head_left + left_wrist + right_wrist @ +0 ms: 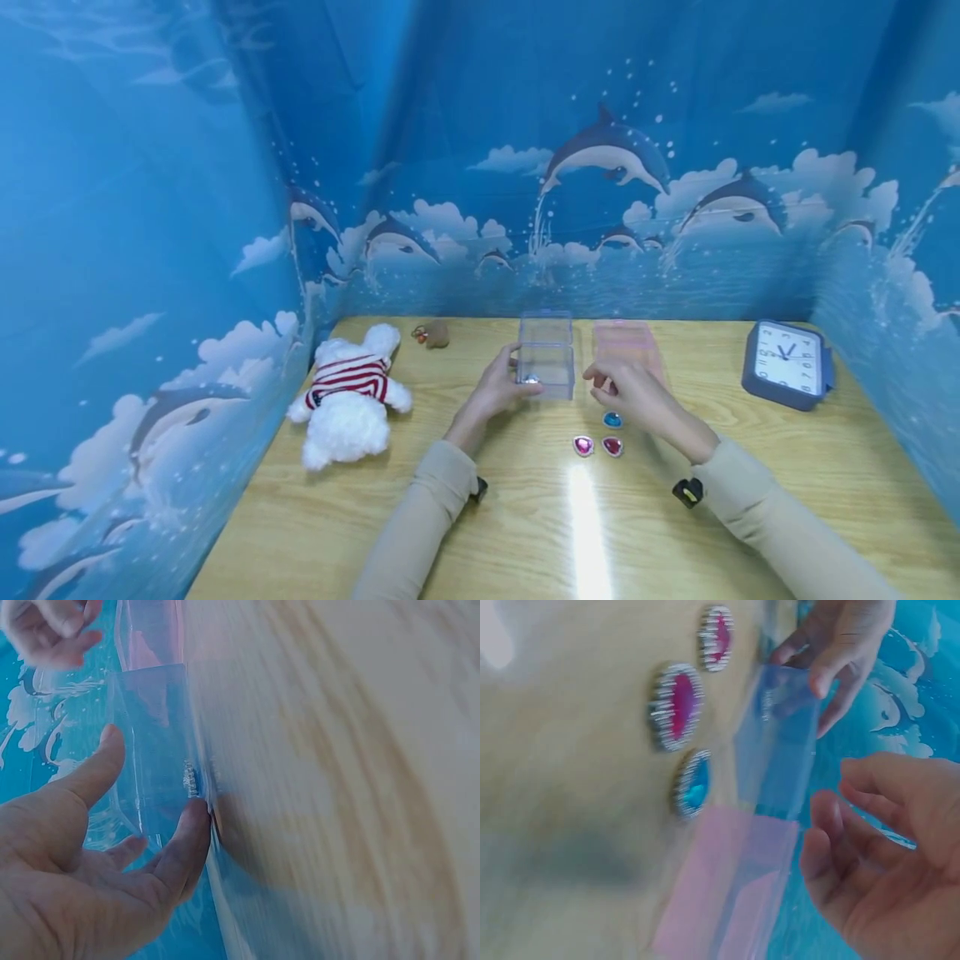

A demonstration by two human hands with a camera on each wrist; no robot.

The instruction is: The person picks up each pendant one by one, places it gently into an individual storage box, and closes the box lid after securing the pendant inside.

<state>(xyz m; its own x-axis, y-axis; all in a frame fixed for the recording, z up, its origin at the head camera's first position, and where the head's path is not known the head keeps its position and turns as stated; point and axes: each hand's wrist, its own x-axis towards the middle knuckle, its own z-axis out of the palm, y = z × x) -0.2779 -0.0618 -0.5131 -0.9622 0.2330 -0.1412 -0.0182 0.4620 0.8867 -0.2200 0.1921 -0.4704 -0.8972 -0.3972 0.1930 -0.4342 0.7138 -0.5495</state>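
My left hand (pixel 498 385) holds the left side of a clear bluish plastic box (pixel 557 371), its thumb and fingers on either side. The box's lid stands raised at the back, and a small silver-rimmed piece (pixel 190 778) lies inside near its left end. My right hand (pixel 633 392) hovers above the pink clear box (pixel 705 892), its fingers loosely bent with nothing between them. Below that hand, a blue gem (pixel 612 420) lies on the table, with a pink gem (pixel 582 446) and a red gem (pixel 612 447) nearer me. All three have silvery beaded rims.
A white plush toy (pixel 348 425) in a striped top lies at the left of the wooden table (pixel 525 517). A small brown item with a ring (pixel 437 334) sits at the back. A square clock (pixel 787 364) stands at the right. Dolphin-print curtain (pixel 465 167) encloses the table.
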